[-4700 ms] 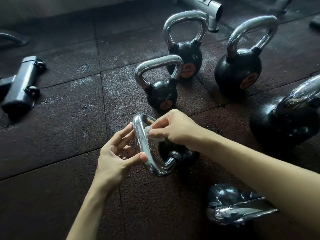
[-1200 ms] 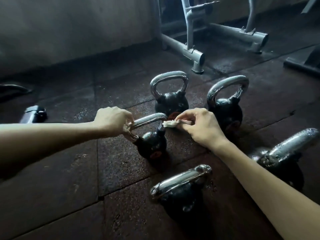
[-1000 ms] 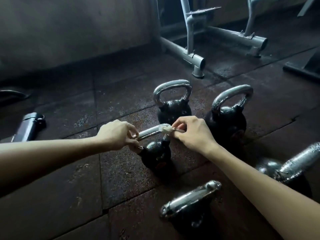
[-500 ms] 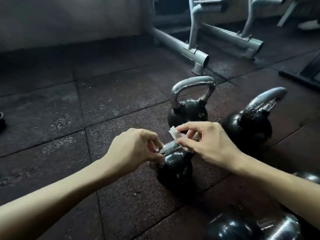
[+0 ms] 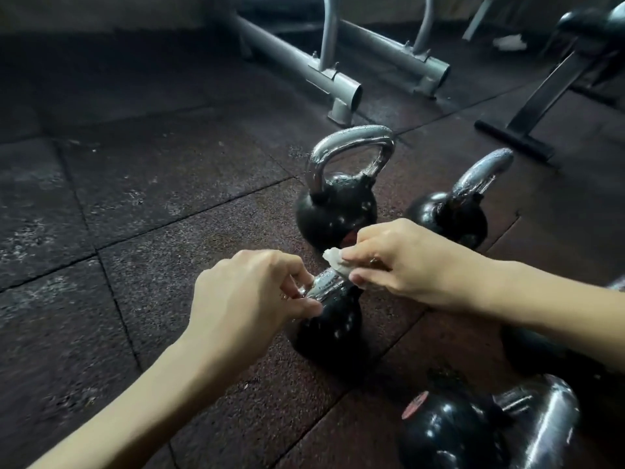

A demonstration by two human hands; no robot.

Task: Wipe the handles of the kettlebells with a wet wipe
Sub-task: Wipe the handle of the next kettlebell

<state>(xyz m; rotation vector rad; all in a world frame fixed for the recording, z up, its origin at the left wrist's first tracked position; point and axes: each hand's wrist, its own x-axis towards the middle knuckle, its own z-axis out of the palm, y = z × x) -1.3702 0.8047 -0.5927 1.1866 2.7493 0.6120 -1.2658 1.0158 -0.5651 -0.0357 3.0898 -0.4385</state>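
**Small kettlebell: wipe on the handle, both hands engaged**

From my station, the small kettlebell (image 5: 329, 330) stands upright on the rubber floor (image 5: 135, 204) at mid-view. A short stretch of its chrome handle (image 5: 326, 286) shows between the two hands. The left hand (image 5: 250, 299) has its fingers (image 5: 297, 274) curled round the handle's left end to steady it. The right hand (image 5: 406, 262) pinches the wet wipe (image 5: 333, 262) against the handle's right end, and a white corner sticks up past the fingertips.

I judge the bell heavy enough to stay put under wiping pressure, though a sideways pull at the top could rock it. The chrome looks smooth and beaded with moisture, so I expect it to be slippery. I would close right round the bar instead of trusting fingertips. The wipe is limp and will bunch, so it is best folded over the bar and pinched from both sides.

A rear kettlebell (image 5: 338, 214), a right kettlebell (image 5: 453, 214) and a near kettlebell (image 5: 449, 431) stand close by. I cannot tell whether their handles are done.
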